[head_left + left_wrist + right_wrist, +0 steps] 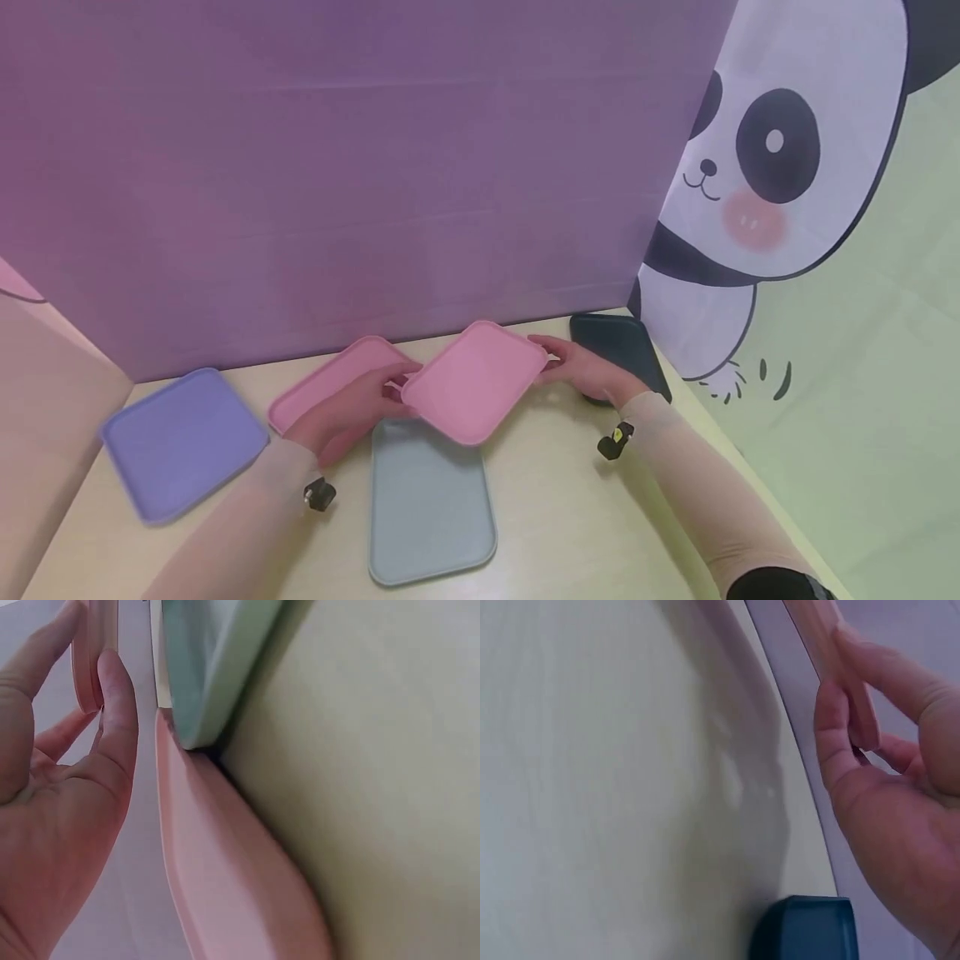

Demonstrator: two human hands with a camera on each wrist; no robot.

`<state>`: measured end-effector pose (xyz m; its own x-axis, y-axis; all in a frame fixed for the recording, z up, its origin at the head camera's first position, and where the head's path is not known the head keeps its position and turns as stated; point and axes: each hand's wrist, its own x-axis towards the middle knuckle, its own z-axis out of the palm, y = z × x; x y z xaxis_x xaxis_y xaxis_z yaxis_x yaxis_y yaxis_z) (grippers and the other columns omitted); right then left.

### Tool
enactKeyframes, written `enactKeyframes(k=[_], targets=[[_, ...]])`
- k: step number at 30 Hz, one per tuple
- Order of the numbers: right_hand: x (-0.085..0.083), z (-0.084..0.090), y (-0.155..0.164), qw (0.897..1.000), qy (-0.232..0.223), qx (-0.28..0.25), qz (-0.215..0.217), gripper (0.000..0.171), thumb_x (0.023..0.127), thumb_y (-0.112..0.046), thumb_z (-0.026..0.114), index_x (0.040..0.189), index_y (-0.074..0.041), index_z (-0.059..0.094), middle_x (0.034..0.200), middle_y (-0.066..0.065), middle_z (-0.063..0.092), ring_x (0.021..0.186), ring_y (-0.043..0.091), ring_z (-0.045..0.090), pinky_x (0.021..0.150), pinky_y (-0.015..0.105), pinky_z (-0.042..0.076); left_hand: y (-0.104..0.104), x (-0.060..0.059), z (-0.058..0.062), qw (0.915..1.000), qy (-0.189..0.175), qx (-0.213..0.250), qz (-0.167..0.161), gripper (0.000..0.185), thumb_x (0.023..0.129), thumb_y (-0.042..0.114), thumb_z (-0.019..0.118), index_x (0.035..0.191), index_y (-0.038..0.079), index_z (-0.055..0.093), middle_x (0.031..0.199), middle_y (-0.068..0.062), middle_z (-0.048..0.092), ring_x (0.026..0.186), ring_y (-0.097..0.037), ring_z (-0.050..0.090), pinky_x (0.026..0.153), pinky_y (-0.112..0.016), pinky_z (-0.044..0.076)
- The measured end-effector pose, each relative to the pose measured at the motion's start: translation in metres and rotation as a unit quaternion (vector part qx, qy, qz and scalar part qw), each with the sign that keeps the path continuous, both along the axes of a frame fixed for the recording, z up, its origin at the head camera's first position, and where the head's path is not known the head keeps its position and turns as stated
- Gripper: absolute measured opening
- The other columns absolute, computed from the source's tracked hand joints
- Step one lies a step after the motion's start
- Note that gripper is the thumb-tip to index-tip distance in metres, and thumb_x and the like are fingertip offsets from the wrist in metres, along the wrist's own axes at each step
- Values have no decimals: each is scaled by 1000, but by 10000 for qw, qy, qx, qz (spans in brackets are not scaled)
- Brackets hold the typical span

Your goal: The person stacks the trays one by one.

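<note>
Pink tray [474, 382] between both hands' fingers [390, 390]

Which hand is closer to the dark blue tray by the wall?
Right. The right hand grips the lifted pink tray directly beside the dark blue tray. The left hand grips the pink tray's opposite edge, farther away.

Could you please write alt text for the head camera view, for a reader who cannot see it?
A person's left hand and right hand hold a pink tray by opposite edges, lifted above a pale table. On the table lie a second pink tray, a purple tray, a grey-blue tray and a dark tray.
</note>
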<state>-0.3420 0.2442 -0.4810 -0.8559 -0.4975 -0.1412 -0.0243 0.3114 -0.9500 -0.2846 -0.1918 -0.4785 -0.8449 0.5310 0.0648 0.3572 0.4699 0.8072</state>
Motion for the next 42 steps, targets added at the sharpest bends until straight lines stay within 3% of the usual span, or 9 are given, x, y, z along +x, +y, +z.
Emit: enactKeyframes(k=[4, 7, 16, 20, 27, 35, 42], targets=[[4, -1, -5, 9999, -154, -58, -6, 89, 98, -9, 85, 173, -15, 38, 163, 10, 56, 141, 28, 61, 123, 45, 42, -4, 14, -2, 9924, -959, 769, -97, 58, 97, 23, 89, 151, 24, 68, 144, -2, 64, 133, -28, 62, 110, -42, 55], [5, -3, -9, 9992, -283, -263, 41, 88, 99, -8, 84, 173, -15, 37, 166, 10, 52, 144, 30, 57, 125, 47, 41, -6, 21, -4, 9868, -1308, 957, -48, 62, 99, 19, 86, 157, 22, 62, 144, -8, 64, 132, -33, 61, 105, -38, 56], [6, -7, -17, 9967, -487, -610, 241, 76, 105, -4, 73, 172, -11, 37, 168, 12, 47, 144, 28, 56, 120, 42, 49, -14, 35, -8, 9917, -1105, 650, 118, 62, 103, 15, 81, 160, 11, 57, 130, -12, 70, 119, -29, 67, 98, -32, 60], [7, -9, -23, 9959, -560, -689, 151, 70, 108, -5, 70, 171, -10, 40, 166, 15, 49, 139, 29, 61, 117, 43, 52, -16, 45, -9, 9883, -1213, 909, 146, 58, 104, 9, 78, 158, 3, 58, 124, -19, 70, 112, -28, 69, 95, -34, 63], [12, -9, -39, 9953, -642, -709, -173, 66, 107, -2, 70, 167, -8, 46, 153, 19, 58, 124, 27, 68, 110, 40, 57, -21, 62, -12, 9802, -1513, 1232, 344, 63, 102, 9, 80, 159, 4, 55, 118, -22, 68, 106, -27, 72, 94, -38, 65], [23, -3, -60, 9925, -788, -845, -388, 62, 106, 1, 68, 165, -2, 48, 139, 20, 64, 114, 24, 71, 108, 44, 59, -26, 79, -14, 9721, -1686, 1542, 538, 62, 102, 3, 77, 157, -6, 51, 106, -18, 71, 97, -23, 74, 90, -41, 66], [28, -4, -75, 9917, -955, -776, -382, 60, 104, 2, 70, 162, -1, 53, 129, 18, 68, 107, 22, 74, 103, 43, 61, -30, 99, -18, 9702, -1729, 1540, 709, 59, 102, 1, 76, 153, -14, 51, 103, -16, 73, 94, -22, 75, 87, -38, 67]])
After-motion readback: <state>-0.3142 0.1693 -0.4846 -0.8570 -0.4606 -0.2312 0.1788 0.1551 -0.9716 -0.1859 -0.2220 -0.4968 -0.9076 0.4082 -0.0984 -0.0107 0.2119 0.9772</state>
